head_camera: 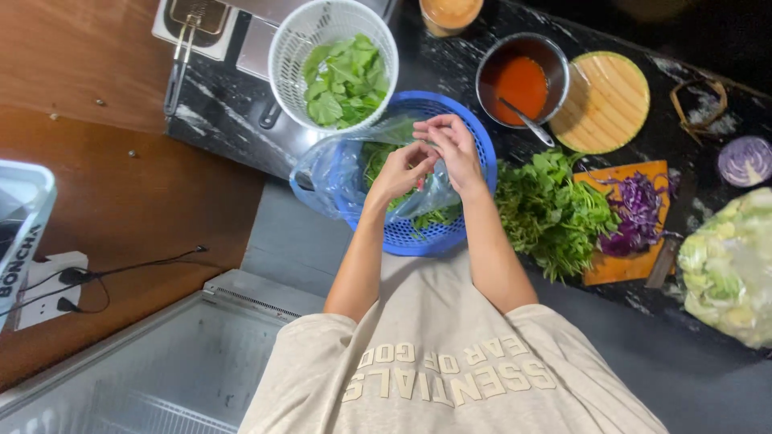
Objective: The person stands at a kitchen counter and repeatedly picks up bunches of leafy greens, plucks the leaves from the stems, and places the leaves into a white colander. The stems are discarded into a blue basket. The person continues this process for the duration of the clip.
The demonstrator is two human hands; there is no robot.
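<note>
thin clear plastic bag of green leaves (338, 173): held over the round blue plastic basket (474, 145). left hand (400, 170) and right hand (452, 145) fingers pinched at its mouth. light, limp, slippery, judged tearable; best gripped at the gathered rim.

blue basket (462, 233), white colander (289, 48) of green leaves (346, 80), purple cabbage (639, 205), orange board (623, 265).

Blue basket (474, 145): round, perforated plastic, sits upright on the dark counter edge. Clear bag (338, 173) lies crumpled inside it, spilling over the basket's left rim. Green herbs (378, 161) sit in the bag, partly hidden. White colander (293, 48) of picked leaves (347, 80) touches the basket's upper-left rim.
</note>
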